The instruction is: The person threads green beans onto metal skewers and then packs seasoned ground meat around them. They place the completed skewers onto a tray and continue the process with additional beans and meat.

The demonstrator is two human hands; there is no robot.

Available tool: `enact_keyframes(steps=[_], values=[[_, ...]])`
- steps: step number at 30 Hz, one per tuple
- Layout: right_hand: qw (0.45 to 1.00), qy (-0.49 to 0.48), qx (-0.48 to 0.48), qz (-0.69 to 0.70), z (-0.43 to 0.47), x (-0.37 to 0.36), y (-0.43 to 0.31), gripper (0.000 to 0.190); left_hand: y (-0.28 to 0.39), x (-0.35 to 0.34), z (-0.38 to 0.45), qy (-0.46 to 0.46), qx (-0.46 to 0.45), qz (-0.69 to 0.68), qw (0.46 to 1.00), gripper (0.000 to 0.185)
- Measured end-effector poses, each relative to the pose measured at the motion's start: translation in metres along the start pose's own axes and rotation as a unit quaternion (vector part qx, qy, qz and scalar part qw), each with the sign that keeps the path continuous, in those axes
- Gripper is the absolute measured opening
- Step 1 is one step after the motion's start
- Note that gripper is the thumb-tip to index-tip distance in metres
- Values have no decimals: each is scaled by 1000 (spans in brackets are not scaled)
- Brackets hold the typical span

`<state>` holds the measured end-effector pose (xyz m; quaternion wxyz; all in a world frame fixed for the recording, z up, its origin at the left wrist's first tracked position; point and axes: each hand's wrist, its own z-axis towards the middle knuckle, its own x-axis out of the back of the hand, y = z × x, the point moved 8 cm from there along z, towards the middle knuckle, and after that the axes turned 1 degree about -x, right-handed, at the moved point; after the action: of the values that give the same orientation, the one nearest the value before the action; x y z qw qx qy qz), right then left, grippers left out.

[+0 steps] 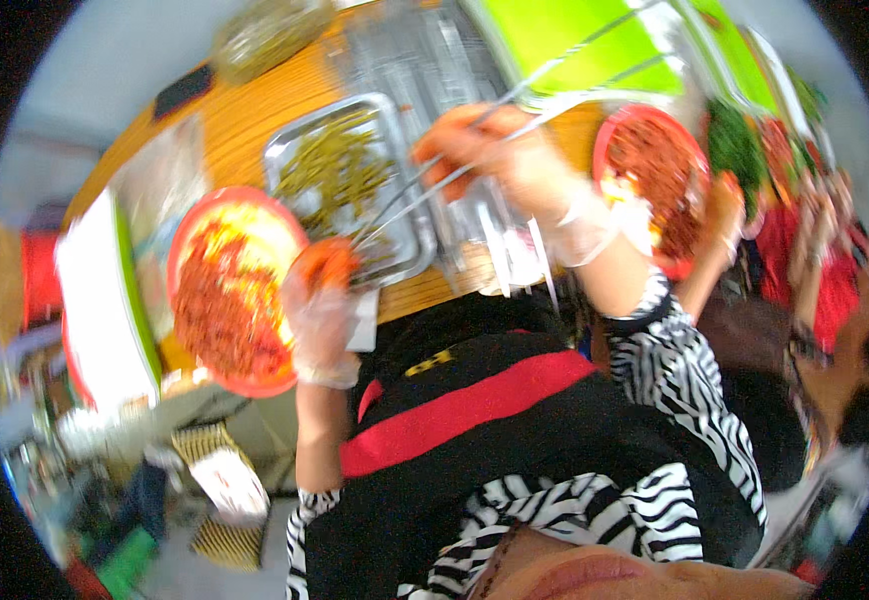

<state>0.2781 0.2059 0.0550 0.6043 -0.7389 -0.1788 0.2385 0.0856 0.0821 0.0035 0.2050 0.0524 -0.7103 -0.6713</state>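
Note:
My left hand (322, 315), in a clear plastic glove with orange-stained fingertips, is beside a red bowl (173, 259) of red, sauced meat-like pieces (213, 330). My gloved right hand (498, 161) is raised over the table, closed around two long thin metal rods, like skewers (404, 202). They slant from my left fingertips up towards the far right. Blur hides whether my left fingers grip their ends. Between the hands, partly below the rods, lies a metal tray (398, 135) of green strips, probably vegetable (337, 169).
Blurred metallic items (434, 60) lie beyond the tray on the wooden table (243, 154). Farther back are a green tray (584, 45) and a bulging plastic bag (269, 34). At right stand a second red bowl (601, 150) and another person's hand (725, 206). A white-and-green tray (104, 292) stands left.

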Motion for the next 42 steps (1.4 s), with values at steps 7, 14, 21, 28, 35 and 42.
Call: enact_keyframes(steps=[7,14,21,28,35,42], values=[[995,-17,-45,89,-34,-49,37,36,-15,44,-19,-3,-77,35,996,19],[974,123,63,-181,-49,-56,-17,30,3,172,-34,223,-122,96,962,17],[943,65,37,-324,-14,-83,49,28,-21,237,-77,332,-153,247,897,16],[975,146,28,-168,-30,-50,47,32,-31,235,-80,218,-178,521,806,21],[976,182,21,-116,-43,-46,58,38,-62,185,-88,54,-124,519,844,31],[971,195,36,-133,-45,-54,52,39,-67,167,-76,35,-137,586,798,38]])
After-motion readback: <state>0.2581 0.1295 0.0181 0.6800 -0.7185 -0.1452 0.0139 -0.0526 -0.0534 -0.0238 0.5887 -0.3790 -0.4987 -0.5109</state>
